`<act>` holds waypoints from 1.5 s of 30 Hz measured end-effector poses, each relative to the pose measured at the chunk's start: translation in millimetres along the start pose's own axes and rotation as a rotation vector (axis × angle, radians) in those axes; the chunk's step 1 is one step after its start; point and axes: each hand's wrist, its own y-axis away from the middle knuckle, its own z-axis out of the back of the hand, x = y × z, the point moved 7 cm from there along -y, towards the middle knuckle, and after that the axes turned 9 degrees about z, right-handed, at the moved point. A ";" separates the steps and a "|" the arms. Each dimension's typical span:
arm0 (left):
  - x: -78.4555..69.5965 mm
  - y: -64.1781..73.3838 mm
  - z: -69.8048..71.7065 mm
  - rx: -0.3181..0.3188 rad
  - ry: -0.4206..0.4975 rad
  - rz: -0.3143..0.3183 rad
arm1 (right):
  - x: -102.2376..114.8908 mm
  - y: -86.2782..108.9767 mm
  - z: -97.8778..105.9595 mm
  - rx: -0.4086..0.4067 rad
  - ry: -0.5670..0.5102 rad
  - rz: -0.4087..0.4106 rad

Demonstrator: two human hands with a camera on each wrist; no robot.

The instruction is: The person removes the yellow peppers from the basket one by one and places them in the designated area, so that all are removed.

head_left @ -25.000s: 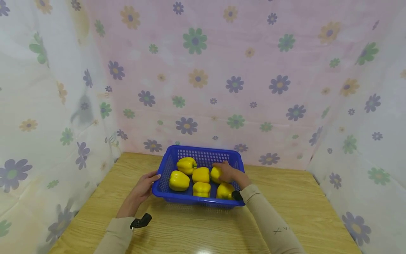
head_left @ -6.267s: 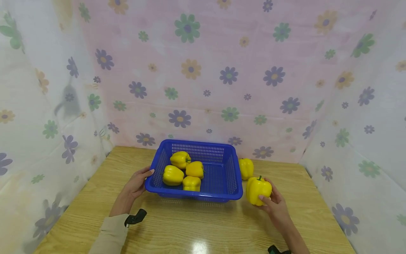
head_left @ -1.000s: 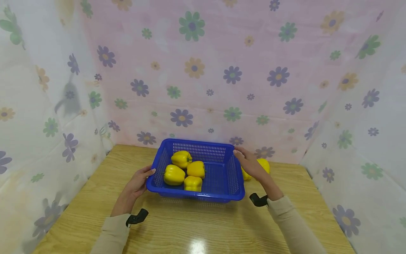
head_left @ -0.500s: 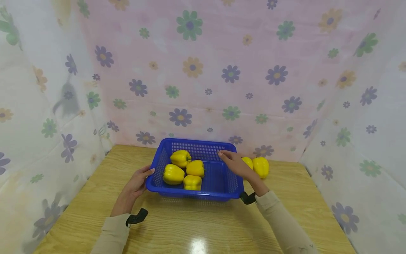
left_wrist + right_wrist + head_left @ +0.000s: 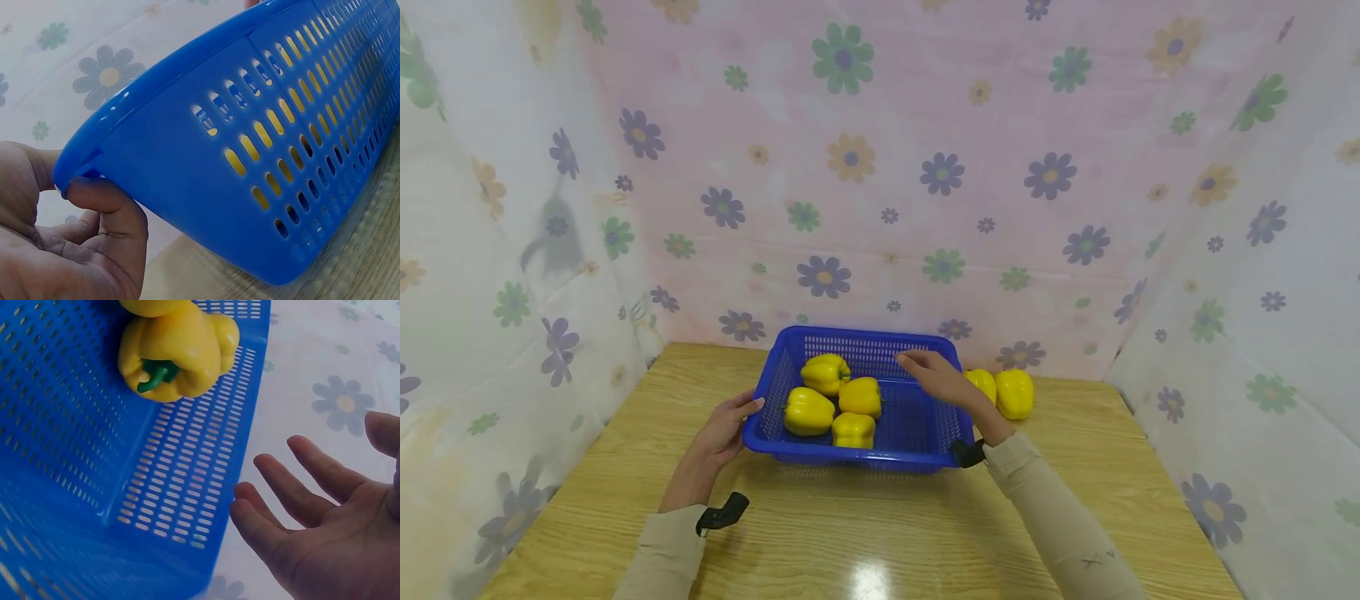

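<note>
A blue plastic basket (image 5: 865, 457) with slotted walls stands on the table, and several yellow bell peppers (image 5: 809, 412) sit together in its left half. My left hand (image 5: 722, 431) grips the basket's left rim; the left wrist view shows the fingers (image 5: 111, 203) curled under the lip. Over the basket's right half hovers my right hand (image 5: 938, 377), holding nothing. In the right wrist view its fingers (image 5: 290, 487) are spread and slightly bent, with a green-stemmed pepper (image 5: 178, 353) farther in. Two more yellow bell peppers (image 5: 1015, 394) sit outside, just right of the basket; my right forearm partly hides one.
The wood-grain table (image 5: 820, 533) runs in front of the basket and to both sides. Flower-printed cloth (image 5: 880, 167) hangs behind and along both sides, with the basket's back close to it. A black wrist camera mount (image 5: 967, 452) overlaps the basket's front right corner.
Two peppers once in the basket now stand right of it; the right hand held one 6.3 s ago. Within the last second that hand moved left from the right rim over the basket.
</note>
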 end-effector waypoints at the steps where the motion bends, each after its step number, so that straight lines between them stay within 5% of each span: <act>1: 0.2 0.0 -0.1 0.000 0.002 0.000 | -1.4 -2.0 -2.1 0.010 0.002 -0.001; 24: -1.5 1.5 -1.4 0.018 0.014 0.007 | -35.2 -29.0 -40.5 0.294 0.011 -0.115; 33: -0.3 1.0 -2.7 0.022 0.025 0.010 | -52.6 -29.3 -57.0 0.321 -0.036 -0.187; 45: 0.5 0.7 -1.6 -0.009 0.011 0.013 | -52.6 -36.2 -65.7 0.300 0.007 -0.162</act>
